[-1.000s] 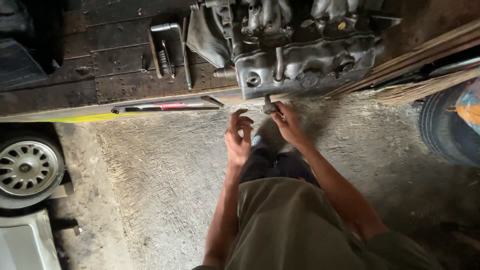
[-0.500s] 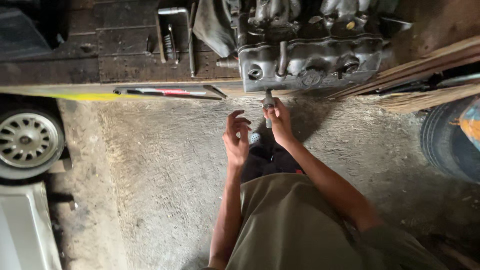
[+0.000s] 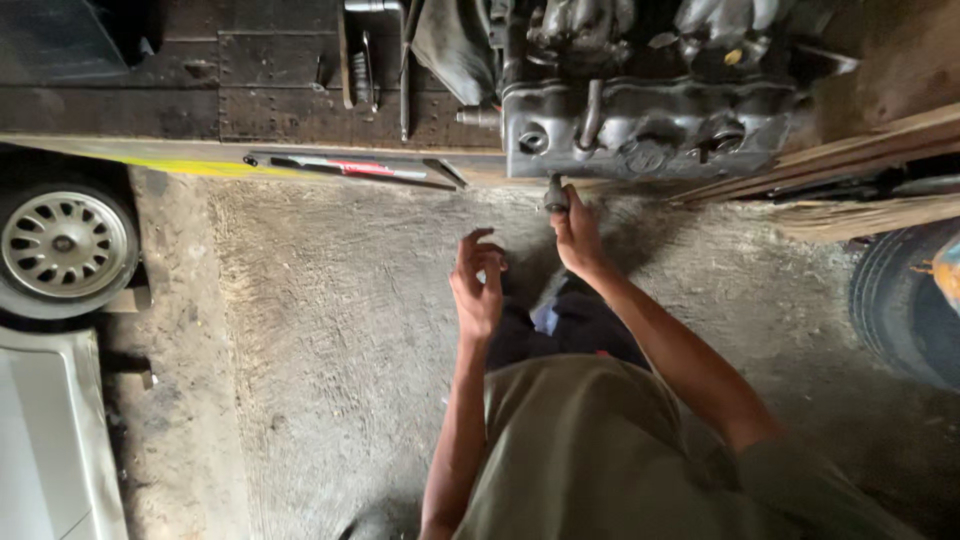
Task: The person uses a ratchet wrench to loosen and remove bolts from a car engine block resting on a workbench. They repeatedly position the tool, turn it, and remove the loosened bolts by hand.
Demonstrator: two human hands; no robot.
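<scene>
A grey metal engine block [image 3: 640, 130] rests on a dark workbench [image 3: 250, 110] at the top of the view. My right hand [image 3: 575, 235] reaches up to the block's lower edge and grips a small dark cylindrical part [image 3: 556, 195] there. My left hand [image 3: 478, 285] hovers lower and to the left, over the concrete floor, its fingers curled and apart. I cannot tell whether anything small sits between its fingertips. My olive trousers and dark shoes fill the bottom middle.
A long tool with a red handle [image 3: 350, 168] lies along the bench's front edge. Metal parts [image 3: 365, 75] and a grey rag [image 3: 455, 45] lie on the bench. A car wheel [image 3: 62, 245] stands at left, a tyre [image 3: 905, 305] at right, wooden planks [image 3: 860, 160] upper right.
My right hand has moved up to the small part under the engine block. My left hand has drifted left, away from the right one.
</scene>
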